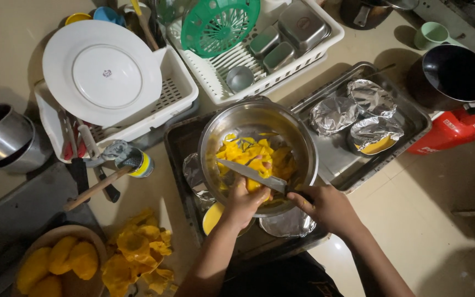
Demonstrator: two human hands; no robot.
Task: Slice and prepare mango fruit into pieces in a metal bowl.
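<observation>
A steel bowl point(298, 144) holding cut yellow fruit pieces point(255, 154) sits on a dark baking tray point(178, 144). My left hand point(243, 202) is over the bowl's near rim, cupping a piece of yellow fruit point(254, 183). My right hand point(328, 208) grips the black handle of a kitchen knife point(251, 173), whose blade lies across the fruit in my left hand, pointing left over the bowl.
Yellow peels point(138, 256) lie at lower left beside a wooden bowl of peeled fruit point(56, 264). Behind are white dish racks point(180, 93), a white plate point(101, 71), a green strainer point(218, 22), a second tray with foil cups point(358, 113), a black pan point(452, 74) and a red container point(449, 132).
</observation>
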